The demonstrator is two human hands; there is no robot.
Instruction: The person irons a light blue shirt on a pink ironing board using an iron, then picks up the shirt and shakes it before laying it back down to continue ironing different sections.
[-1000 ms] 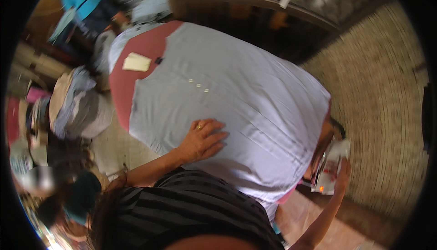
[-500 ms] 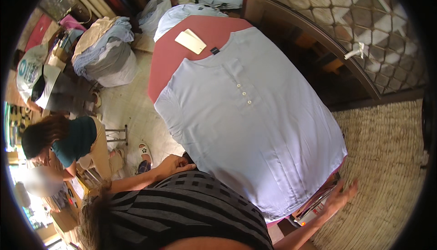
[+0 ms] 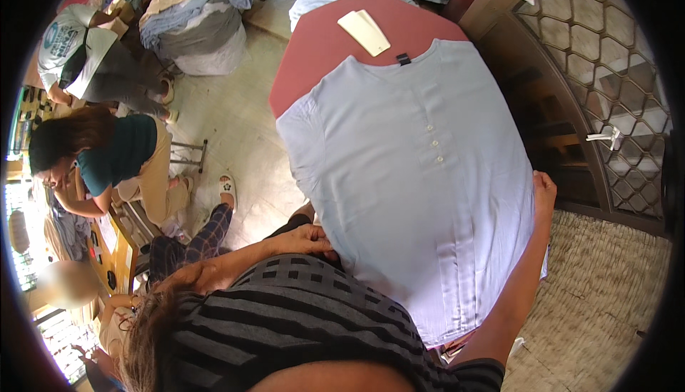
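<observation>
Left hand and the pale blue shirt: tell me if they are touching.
Touching. The head view shows the left hand with its fingertips resting on the near left edge of the pale blue shirt, which lies spread over the red board.

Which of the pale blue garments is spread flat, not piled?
The buttoned shirt on the red board, between both hands; the rest sit heaped in a pile on the floor.
</observation>
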